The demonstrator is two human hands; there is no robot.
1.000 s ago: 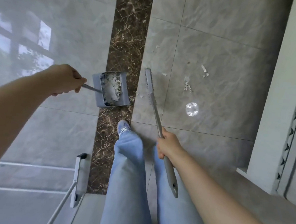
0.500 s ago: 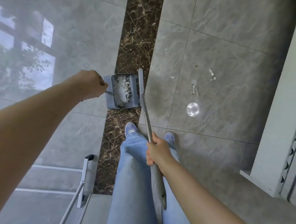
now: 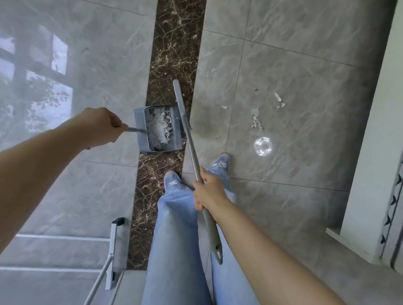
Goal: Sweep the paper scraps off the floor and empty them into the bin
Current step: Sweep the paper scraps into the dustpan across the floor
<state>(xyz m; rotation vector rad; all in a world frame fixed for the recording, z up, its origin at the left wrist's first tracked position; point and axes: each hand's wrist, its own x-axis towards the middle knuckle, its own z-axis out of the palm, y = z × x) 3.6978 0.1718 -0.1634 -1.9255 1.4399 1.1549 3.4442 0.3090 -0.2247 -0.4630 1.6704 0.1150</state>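
Note:
My left hand (image 3: 100, 127) grips the thin handle of a grey-blue dustpan (image 3: 141, 138) that holds a heap of white paper scraps (image 3: 161, 126) over the dark marble strip. My right hand (image 3: 208, 191) holds the grey broom handle (image 3: 190, 149); the broom head (image 3: 179, 96) lies along the dustpan's right edge. More paper scraps (image 3: 255, 119) lie scattered on the grey tiles to the right, with smaller bits (image 3: 278, 100) further back. No bin is in view.
My legs in blue jeans and two blue shoes (image 3: 172, 180) stand at centre. A white metal frame (image 3: 112, 248) stands at the lower left. A white cabinet or wall edge (image 3: 369, 162) runs along the right. A bright light spot (image 3: 263, 146) reflects on the tile.
The broom head swung left from the tiles up against the dustpan's right edge. My right foot stepped forward and the dustpan shifted slightly right in view.

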